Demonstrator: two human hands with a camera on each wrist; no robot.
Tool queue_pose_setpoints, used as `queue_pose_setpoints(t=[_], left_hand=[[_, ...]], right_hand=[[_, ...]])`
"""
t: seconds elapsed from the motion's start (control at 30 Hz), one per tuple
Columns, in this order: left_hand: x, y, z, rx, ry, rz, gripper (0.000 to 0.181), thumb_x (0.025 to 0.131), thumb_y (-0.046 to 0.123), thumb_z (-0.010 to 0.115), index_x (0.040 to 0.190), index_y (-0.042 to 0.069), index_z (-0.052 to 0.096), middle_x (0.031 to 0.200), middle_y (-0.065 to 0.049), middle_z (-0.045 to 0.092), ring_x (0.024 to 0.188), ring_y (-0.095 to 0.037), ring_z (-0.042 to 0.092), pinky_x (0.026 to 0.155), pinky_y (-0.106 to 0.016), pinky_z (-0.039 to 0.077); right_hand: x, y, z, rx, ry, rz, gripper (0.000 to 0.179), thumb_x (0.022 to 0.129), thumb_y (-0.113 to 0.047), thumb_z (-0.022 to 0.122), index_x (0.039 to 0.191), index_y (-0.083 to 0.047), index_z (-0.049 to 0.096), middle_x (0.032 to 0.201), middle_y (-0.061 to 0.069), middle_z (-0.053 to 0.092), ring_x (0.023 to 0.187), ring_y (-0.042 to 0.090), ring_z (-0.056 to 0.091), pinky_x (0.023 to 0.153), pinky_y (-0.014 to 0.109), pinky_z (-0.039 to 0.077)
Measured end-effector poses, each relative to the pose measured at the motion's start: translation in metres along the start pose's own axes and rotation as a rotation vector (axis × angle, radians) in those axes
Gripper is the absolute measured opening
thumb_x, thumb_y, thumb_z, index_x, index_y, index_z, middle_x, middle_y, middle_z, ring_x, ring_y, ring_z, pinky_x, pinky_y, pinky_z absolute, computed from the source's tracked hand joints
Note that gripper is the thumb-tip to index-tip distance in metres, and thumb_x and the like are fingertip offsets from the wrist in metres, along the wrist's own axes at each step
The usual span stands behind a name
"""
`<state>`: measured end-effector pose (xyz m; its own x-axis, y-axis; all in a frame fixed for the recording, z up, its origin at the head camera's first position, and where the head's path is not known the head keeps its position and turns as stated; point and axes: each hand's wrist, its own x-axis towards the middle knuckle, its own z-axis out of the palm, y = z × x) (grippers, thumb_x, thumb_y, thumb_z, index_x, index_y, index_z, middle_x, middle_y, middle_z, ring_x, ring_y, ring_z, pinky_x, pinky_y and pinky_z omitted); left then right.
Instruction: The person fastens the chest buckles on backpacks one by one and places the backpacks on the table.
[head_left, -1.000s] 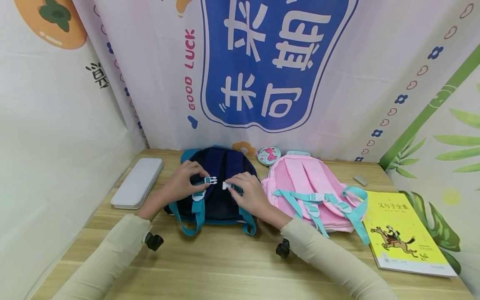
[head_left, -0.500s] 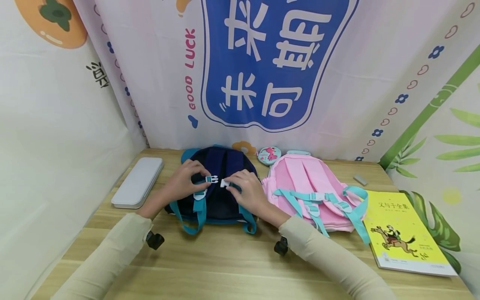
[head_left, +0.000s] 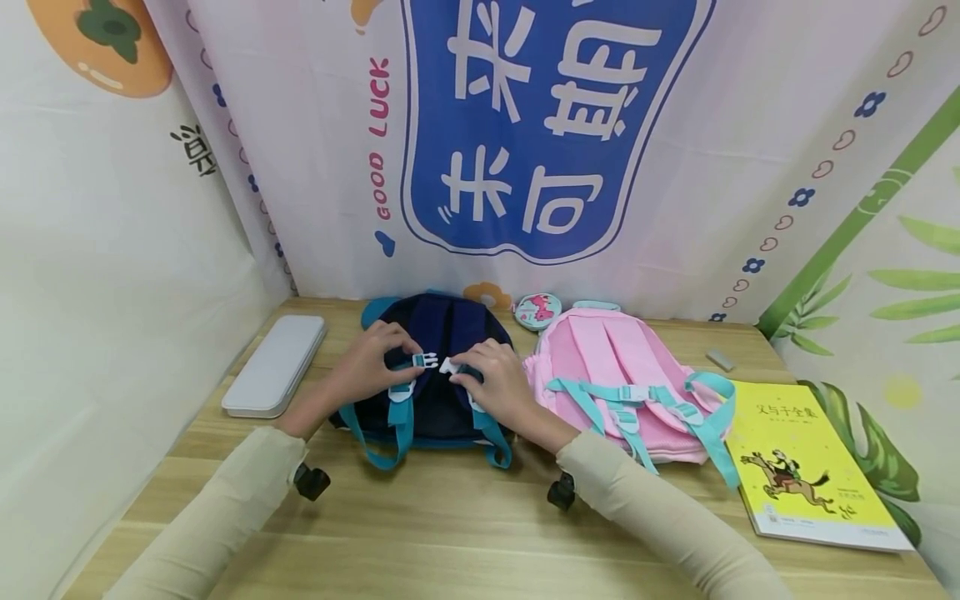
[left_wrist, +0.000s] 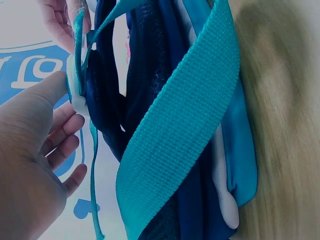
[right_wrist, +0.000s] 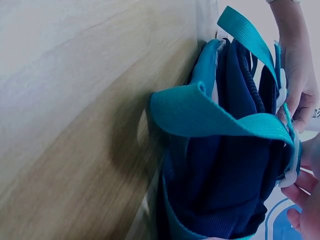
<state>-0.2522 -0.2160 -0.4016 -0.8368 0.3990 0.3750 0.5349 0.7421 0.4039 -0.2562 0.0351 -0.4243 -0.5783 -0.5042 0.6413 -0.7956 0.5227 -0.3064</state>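
A dark blue backpack [head_left: 442, 421] with teal straps [head_left: 401, 421] lies with its strap side up in the head view. Over it, my left hand [head_left: 373, 363] pinches the pronged half of a white side-release buckle [head_left: 427, 360] between thumb and fingers. My right hand [head_left: 497, 382] pinches the white socket half [head_left: 447, 366], slightly tilted. The two halves face each other with a small gap between them. In the left wrist view, a teal strap [left_wrist: 180, 120] loops in front of the pack beside a white strap adjuster [left_wrist: 75, 87] near my thumb.
To the right lies a pink backpack [head_left: 592, 358] with its buckle fastened, a round pouch [head_left: 538, 312] behind it. A yellow book [head_left: 806, 467] and a small grey block [head_left: 721, 360] are farther right. A white case [head_left: 276, 367] lies left on the wooden table [head_left: 450, 533].
Both hands have shifted slightly toward each other, so the gap between the buckle halves has narrowed. The socket half has tilted a little in my right fingers.
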Motion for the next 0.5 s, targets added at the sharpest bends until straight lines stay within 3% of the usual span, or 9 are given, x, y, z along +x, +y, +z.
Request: queue_pose_setpoints(t=[0.17, 0.5], left_hand=[[-0.0001, 0.0004, 0.0024, -0.012, -0.008, -0.013, 0.021, 0.084, 0.023, 0.085, 0.1, 0.011, 0.077, 0.101, -0.004, 0.066, 0.095, -0.021, 0.05, 0.082, -0.037, 0.044], [0.0028, 0.0015, 0.0064, -0.016, 0.011, 0.025, 0.019, 0.085, 0.023, 0.085, 0.099, 0.012, 0.077, 0.098, -0.003, 0.067, 0.092, -0.019, 0.049, 0.08, -0.036, 0.043]], right_hand=[[0.0003, -0.0019, 0.0006, 0.021, -0.009, 0.008, 0.019, 0.087, -0.018, 0.082, 0.105, -0.011, 0.079, 0.096, 0.0, 0.077, 0.092, 0.019, 0.063, 0.078, 0.035, 0.046], [0.0012, -0.0028, 0.0029, 0.025, -0.013, 0.032, 0.02, 0.087, -0.019, 0.082, 0.106, -0.012, 0.079, 0.098, 0.001, 0.077, 0.093, 0.019, 0.063, 0.076, 0.034, 0.045]])
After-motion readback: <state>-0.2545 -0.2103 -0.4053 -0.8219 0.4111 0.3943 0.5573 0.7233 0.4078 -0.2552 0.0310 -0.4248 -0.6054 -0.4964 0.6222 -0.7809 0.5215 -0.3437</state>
